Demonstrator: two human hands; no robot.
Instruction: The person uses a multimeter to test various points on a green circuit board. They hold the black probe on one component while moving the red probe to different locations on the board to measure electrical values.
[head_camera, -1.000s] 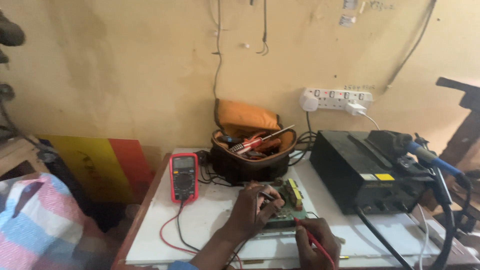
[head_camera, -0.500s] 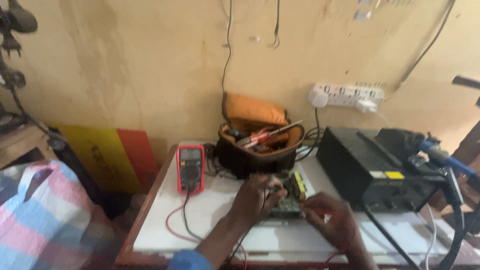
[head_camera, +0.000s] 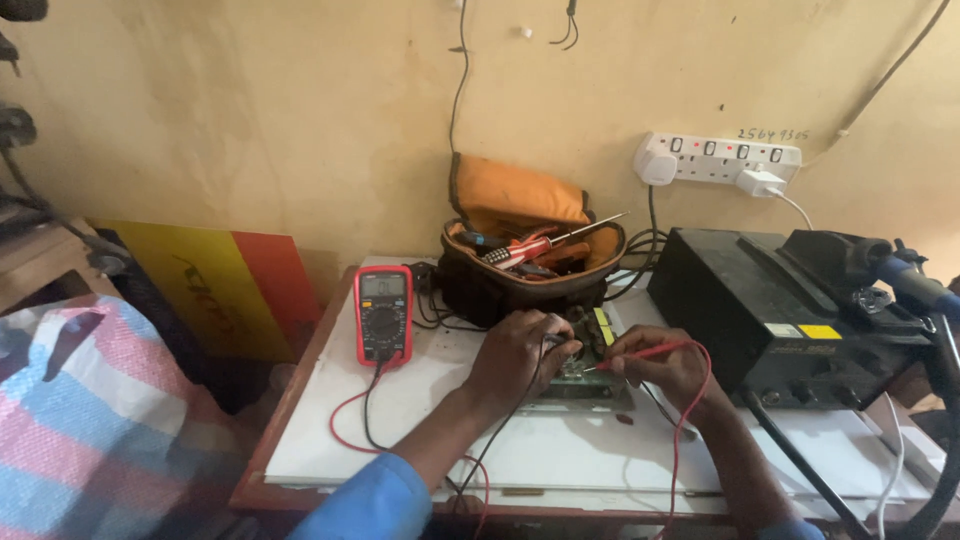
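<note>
Circuit board (head_camera: 580, 375) on the white tabletop (head_camera: 420, 440), probed from both sides.
Right hand (head_camera: 665, 368) pinches the red probe (head_camera: 640, 355), tip down on the board; left hand (head_camera: 520, 352) is closed around the black probe (head_camera: 553, 342). Best to steady both wrists on the table and glance at the red multimeter (head_camera: 383, 313) just left, without shifting either tip.

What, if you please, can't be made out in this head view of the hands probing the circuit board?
- Circuit board: mostly covered by the left hand and right hand; its parts are too small to tell.
- Black probe tip: hidden under the left hand's grip.
- Multimeter screen: too small to make out.
- Tool bag: contents overlap, only the handles show.
- Black box: far side hidden behind the handpiece resting on it.
</note>
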